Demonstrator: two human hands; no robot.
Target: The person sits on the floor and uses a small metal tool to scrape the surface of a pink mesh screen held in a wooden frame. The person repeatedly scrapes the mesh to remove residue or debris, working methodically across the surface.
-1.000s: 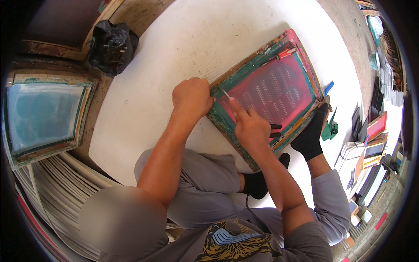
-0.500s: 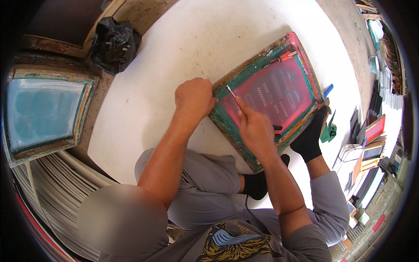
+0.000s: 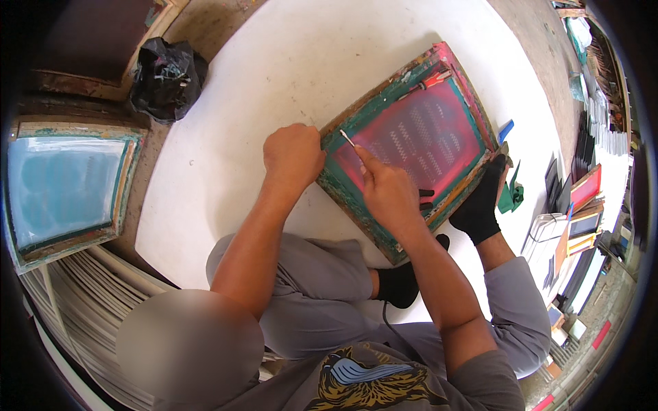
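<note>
A wooden screen-printing frame (image 3: 485, 130) lies tilted on the white surface, its mesh pink and purple with rows of pale zigzag marks and a green border. Closed at the frame's left edge, my left hand (image 3: 293, 157) has its thumb side against the wood. In my right hand (image 3: 392, 198), over the lower left of the mesh, is a slim metal-tipped tool (image 3: 348, 138). Its pale tip points to the frame's left corner; two black ends show past my palm, and the rest is hidden. A red-handled screwdriver (image 3: 433, 80) rests along the frame's far side.
My black-socked foot (image 3: 480, 202) is against the frame's right side. Near it lie a blue piece (image 3: 506, 130) and a green cloth-like scrap (image 3: 510, 195). To the left are a black plastic bag (image 3: 168, 81) and another framed screen (image 3: 133, 161) with blue mesh.
The tool's tip stays near the frame's left corner, and my hands keep nearly the same hold. The whole scene has shifted slightly left in view. More of the tool's black ends shows.
</note>
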